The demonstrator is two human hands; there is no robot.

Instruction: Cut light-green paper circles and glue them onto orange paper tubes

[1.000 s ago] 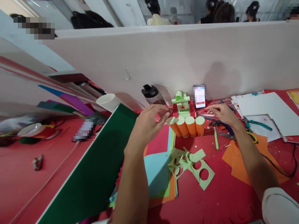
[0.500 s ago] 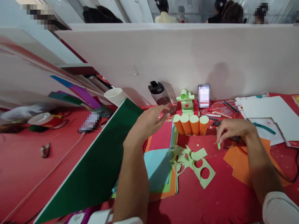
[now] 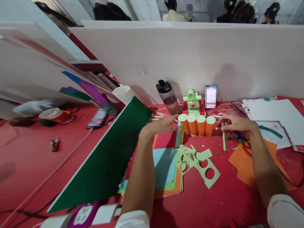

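Observation:
Four paper rolls, orange with pale green tops (image 3: 201, 126), stand upright in a row. My left hand (image 3: 161, 124) reaches to their left side, fingers stretched out and open, the tips at or very near the end roll. On the other side my right hand (image 3: 235, 122) hovers with loosely curved fingers, nothing visible in its grasp. A thin green stick (image 3: 224, 141) lies just below its thumb. Behind the rolls stands a light green and red paper model tank (image 3: 193, 105) with a red star. Cut green paper scraps (image 3: 206, 171) lie in front.
A tilted green board (image 3: 102, 158) rises on the left beside stacked coloured sheets (image 3: 163, 167). A water bottle (image 3: 169, 98) and a phone (image 3: 211, 96) stand at the back wall. Scissors (image 3: 238, 138), orange paper (image 3: 251, 164) and teal-handled pliers (image 3: 270, 130) lie at right.
My right hand has let go of the green stick and moved up toward the rolls. My left hand has come down to the rolls' left side. The view has shifted slightly.

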